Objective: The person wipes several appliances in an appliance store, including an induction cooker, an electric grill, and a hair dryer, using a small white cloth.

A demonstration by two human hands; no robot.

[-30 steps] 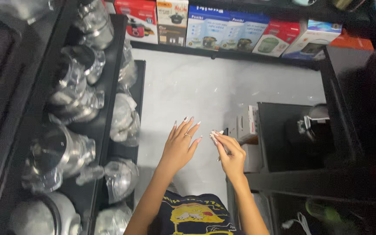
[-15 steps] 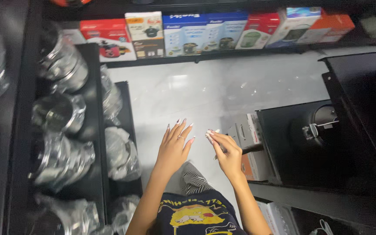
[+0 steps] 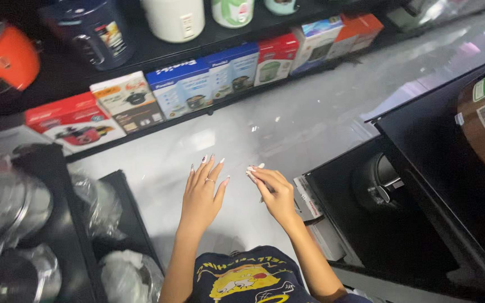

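Item: two bare hands held out over a pale glossy floor, seen from above. The floor serves as the landmark for all positions below.

Left hand: raised above the middle of the floor, palm down, fingers straight and fanned apart, holding nothing. A thin ring sits on one finger; nails are long and light-tipped.

Right hand: just beside the left, also above the floor, fingers curled loosely inward with tips drawn near each other; nothing visibly pinched between them (whether the tips actually touch cannot be told). The nearest thing to it is a small flat box at the floor's right edge, close beneath the hand but apart from it.

Surroundings:
- Far side of the floor: a row of boxed cookers, cartons in red, white, blue and orange, standing on the lowest shelf.
- Above that row: a dark blue appliance, a white one, and an orange cooker at far left.
- Left of the floor: a black rack holding plastic-wrapped steel pots.
- Right of the floor: a black shelf unit with a dark pot inside its lower bay.
- Near edge of the floor: the person's dark printed shirt.
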